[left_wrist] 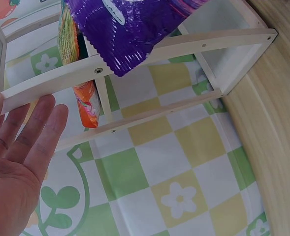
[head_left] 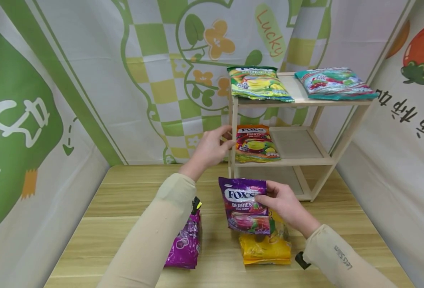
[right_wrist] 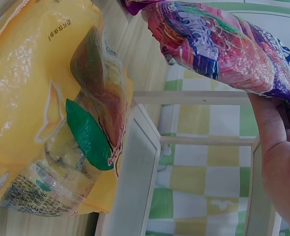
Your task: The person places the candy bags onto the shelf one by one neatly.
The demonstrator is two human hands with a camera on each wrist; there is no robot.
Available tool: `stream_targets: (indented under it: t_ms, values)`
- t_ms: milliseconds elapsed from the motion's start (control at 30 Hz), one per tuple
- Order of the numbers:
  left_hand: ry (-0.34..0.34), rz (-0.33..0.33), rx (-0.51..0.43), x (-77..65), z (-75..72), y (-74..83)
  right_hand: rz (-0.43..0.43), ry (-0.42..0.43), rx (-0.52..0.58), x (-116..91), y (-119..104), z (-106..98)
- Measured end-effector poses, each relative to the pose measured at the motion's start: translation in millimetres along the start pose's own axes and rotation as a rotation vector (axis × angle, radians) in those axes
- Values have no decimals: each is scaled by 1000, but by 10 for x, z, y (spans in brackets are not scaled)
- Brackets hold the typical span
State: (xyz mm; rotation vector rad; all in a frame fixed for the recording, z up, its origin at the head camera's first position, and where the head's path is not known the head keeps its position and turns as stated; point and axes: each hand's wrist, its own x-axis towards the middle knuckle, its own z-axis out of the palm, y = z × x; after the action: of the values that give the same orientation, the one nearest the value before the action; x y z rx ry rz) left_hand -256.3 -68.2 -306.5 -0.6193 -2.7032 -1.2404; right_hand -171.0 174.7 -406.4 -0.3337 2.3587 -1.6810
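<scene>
My right hand (head_left: 281, 202) grips a purple bag of Fox's Berries candy (head_left: 247, 216) by its right edge, thumb across the front. The bag is upright before the shelf's lower levels. My left hand (head_left: 212, 148) holds the left front post of the small wooden shelf (head_left: 283, 162); in the left wrist view its fingers (left_wrist: 36, 130) lie behind the post, with the thumb at the other side. Just beside that hand, an orange bag of Fox's Fruits candy (head_left: 255, 143) lies on the middle level. The right wrist view shows the berry bag (right_wrist: 218, 54) from below, over the fingers.
A yellow bag (head_left: 265, 250) lies on the table beneath the berry bag. Another purple bag (head_left: 184, 244) is beside the left forearm, partly hidden by it. On the shelf's top sit a yellow-green candy bag (head_left: 258, 83) and a teal one (head_left: 335, 83). Printed cloth (head_left: 154, 96) hangs behind.
</scene>
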Motion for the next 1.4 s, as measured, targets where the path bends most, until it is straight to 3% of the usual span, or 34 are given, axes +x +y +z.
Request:
stream_targets:
  t_ms: [400,1400]
  values:
    - [-5,-9,6,-6,-6,1,22,10,53,-1,-16,-58]
    - [-3,0,12,-4,-6,8,-33,56,108,-20,-71,-219]
